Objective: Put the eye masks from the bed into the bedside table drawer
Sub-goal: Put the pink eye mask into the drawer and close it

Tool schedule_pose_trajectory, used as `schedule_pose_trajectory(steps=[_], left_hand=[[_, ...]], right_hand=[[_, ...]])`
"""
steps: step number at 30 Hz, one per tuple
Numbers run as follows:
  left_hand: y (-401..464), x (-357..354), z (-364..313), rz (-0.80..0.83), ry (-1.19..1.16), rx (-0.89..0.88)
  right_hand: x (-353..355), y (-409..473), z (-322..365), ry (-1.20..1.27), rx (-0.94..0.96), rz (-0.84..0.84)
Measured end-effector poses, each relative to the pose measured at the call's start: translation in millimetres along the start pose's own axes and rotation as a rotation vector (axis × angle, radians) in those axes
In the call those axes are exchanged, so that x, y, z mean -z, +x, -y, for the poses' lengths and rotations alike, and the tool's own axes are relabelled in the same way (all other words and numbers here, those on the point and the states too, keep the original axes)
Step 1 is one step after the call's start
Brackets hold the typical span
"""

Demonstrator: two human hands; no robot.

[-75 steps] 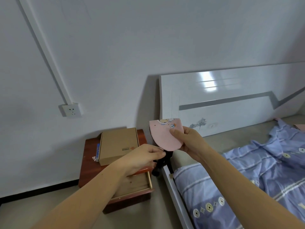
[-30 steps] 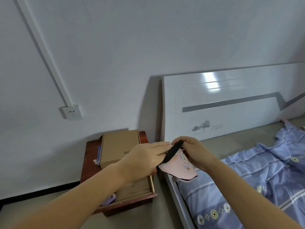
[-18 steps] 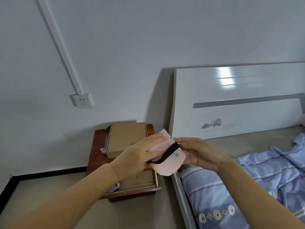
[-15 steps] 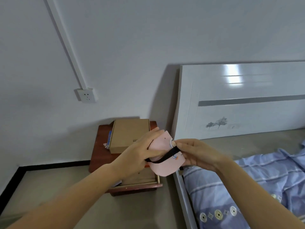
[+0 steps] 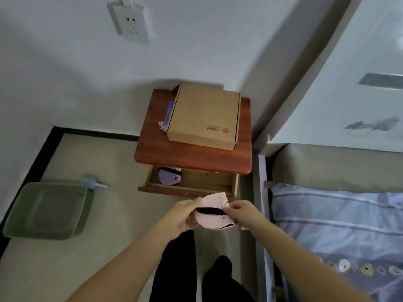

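A pink eye mask [image 5: 212, 219], folded with its black strap across it, is held between both hands just in front of the open drawer [image 5: 196, 182]. My left hand [image 5: 183, 216] grips its left side and my right hand [image 5: 242, 211] pinches its right end. A purple eye mask [image 5: 169, 176] lies in the drawer's left part. The reddish bedside table [image 5: 192, 155] stands against the wall beside the bed [image 5: 338, 225].
A cardboard box [image 5: 204, 115] sits on the bedside table, a blue item [image 5: 169, 113] tucked at its left. A green square tray [image 5: 46, 211] and a light blue object [image 5: 92, 183] lie on the floor to the left. A wall socket [image 5: 130, 22] is above. My dark-trousered legs [image 5: 196, 269] stand below.
The view has tilted down onto the bedside table and floor. Both hands with the pink mask have come lower, in front of the open drawer. The purple mask inside shows now.
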State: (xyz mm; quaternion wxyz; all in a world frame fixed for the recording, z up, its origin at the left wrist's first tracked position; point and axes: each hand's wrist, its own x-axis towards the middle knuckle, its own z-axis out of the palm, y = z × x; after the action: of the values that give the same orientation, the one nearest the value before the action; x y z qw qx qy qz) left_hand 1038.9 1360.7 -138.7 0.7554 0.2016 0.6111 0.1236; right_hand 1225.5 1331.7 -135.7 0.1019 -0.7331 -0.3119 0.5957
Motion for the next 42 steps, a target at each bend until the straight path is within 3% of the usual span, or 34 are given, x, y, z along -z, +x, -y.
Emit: schedule_pose_trajectory(steps=[3, 8, 11, 14, 18, 21, 24, 27, 29, 33, 42], left_hand=[[62.3, 23.0, -4.9, -0.034, 0.114, -0.009], [165.0, 43.2, -17.2, -0.356, 0.678, -0.319], [210.9, 45.0, -13.9, -0.425, 0.762, -0.396], [241.9, 44.1, -10.3, -0.392, 0.849, -0.342], [249.0, 43.2, -10.8, -0.278, 0.898, -0.257], [222.0, 46.7, -10.3, -0.239, 0.704, -0.326], [182.1, 64.4, -3.8, -0.246, 0.268, -0.168], [148.3, 92.5, 8.5, -0.284, -0.101, 0.107], [139.7, 108.5, 12.8, -0.273, -0.391, 0.185], [138.9, 117.3, 2.3, -0.208, -0.849, 0.137], [135.9, 110.7, -42.7, -0.051, -0.886, -0.044]], right_hand=[[-23.3, 66.9, 0.4, 0.076, -0.035, -0.115], [-60.3, 164.3, 0.4, 0.090, -0.099, -0.145], [-70.6, 209.5, 1.1, 0.063, -0.103, -0.284], [-72.2, 239.1, -3.6, -0.220, -0.064, -0.384], [-72.9, 249.6, -10.7, -0.233, -0.078, -0.397], [-68.9, 234.3, -7.6, -0.156, -0.062, -0.437], [-63.8, 192.5, -11.5, 0.195, -0.057, -0.442], [-70.7, 148.6, -25.9, 0.551, -0.257, -0.158], [-74.7, 137.2, -34.1, 0.819, -0.379, -0.004], [-69.8, 140.6, -30.8, 1.387, -0.314, -0.025], [-45.5, 146.9, 6.9, 1.454, -0.084, -0.118]])
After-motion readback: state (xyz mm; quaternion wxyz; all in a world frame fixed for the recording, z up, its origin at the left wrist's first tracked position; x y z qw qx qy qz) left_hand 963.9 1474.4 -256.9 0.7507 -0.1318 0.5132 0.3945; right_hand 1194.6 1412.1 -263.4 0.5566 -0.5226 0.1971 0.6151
